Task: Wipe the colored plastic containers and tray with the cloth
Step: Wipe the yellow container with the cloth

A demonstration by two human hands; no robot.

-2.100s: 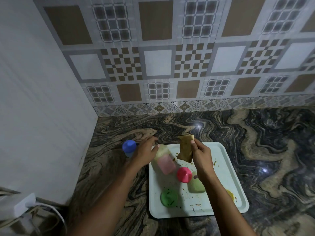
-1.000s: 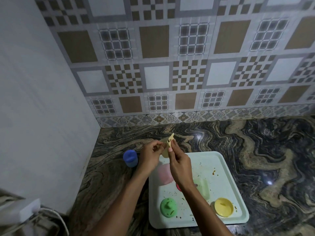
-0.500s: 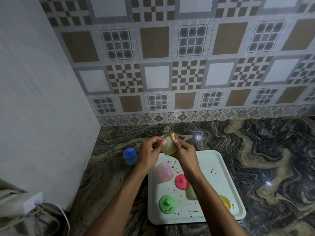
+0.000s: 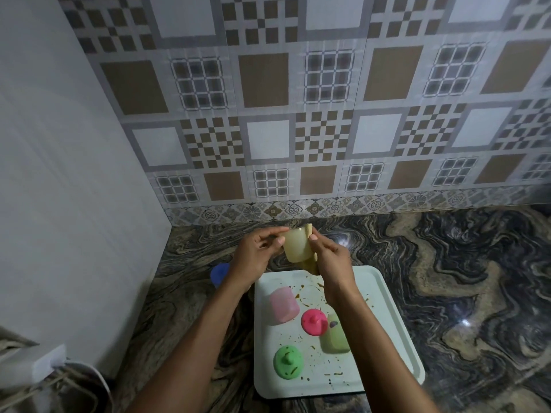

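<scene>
Back wall (image 4: 298, 114): tiled in a patchwork of brown squares, white squares, checks and grids, with a floral border strip along its foot.
Left wall (image 4: 59, 174): plain pale grey.
Tabletop (image 4: 462, 263): dark swirled marble, glossy, catching bright glints of light.
Lower left corner: white adapter (image 4: 49, 365) with cables.

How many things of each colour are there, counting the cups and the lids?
Yellowish: 1, the cup held in both hands
Pink: 2, a cup and a lid on the tray
Green: 2, a cup and a lid on the tray
Blue: 1, a lid or cup on the counter; I cannot tell which
Total: 6
</scene>
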